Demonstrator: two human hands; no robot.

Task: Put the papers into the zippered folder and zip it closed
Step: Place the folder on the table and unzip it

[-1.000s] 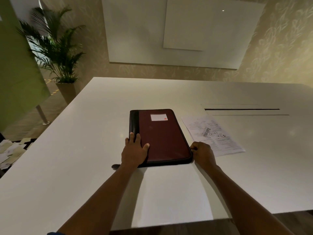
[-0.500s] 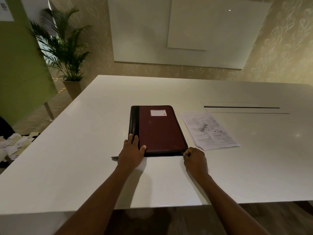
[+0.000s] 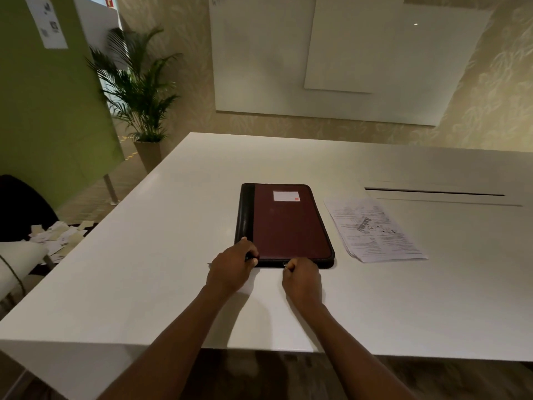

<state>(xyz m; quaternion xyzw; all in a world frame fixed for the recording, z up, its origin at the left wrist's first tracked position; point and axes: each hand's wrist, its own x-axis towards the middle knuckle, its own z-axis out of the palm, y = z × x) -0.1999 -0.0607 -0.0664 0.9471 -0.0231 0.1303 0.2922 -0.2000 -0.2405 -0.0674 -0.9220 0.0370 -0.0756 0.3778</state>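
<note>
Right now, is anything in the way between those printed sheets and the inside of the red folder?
Yes: the folder itself lies shut, cover down. The papers rest beside it on the table, nothing between. The right hand pinches the zipper pull at the near edge.

Flat, closed maroon leather zippered folder on white table; printed papers at 3 o'clock; left hand gripping near-left corner; right hand pinching zipper pull.
</note>
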